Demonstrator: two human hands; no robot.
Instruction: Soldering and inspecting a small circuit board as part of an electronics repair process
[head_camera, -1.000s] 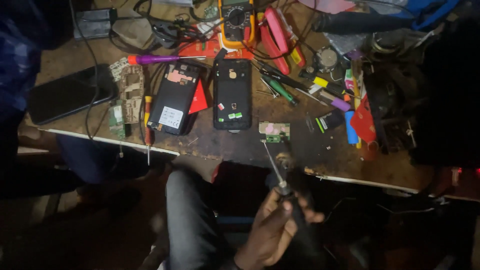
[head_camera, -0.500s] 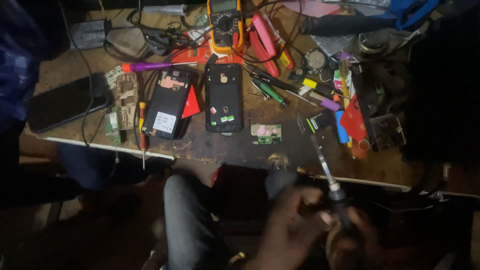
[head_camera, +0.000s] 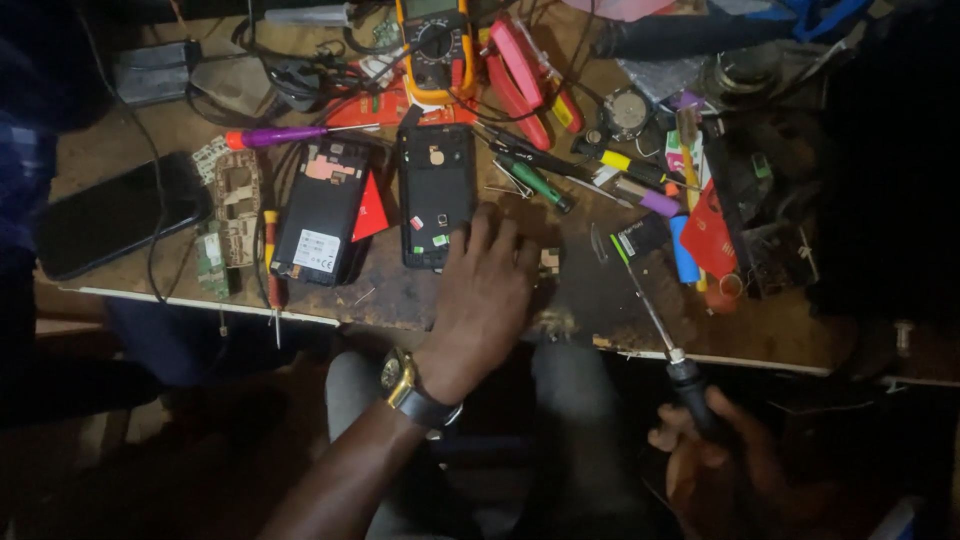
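Left hand (head_camera: 487, 300) flat and open on bench (head_camera: 600, 300), fingers beside small chip (head_camera: 549, 262) and phone (head_camera: 436, 195). Right hand (head_camera: 715, 465) closed round screwdriver (head_camera: 655, 325), tip near chip. Next: pin chip, steer tip carefully.

Worn rough wood bench (head_camera: 420, 300), shiny metal screwdriver (head_camera: 650, 310) shaft w/ matt black handle.

Black-handled screwdriver (head_camera: 660, 335), tip on workbench (head_camera: 600, 300)

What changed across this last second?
The left hand let go of the screwdriver and moved up onto the bench, beside the open phone. The right hand took the handle, lower right. Bench clutter stayed put.
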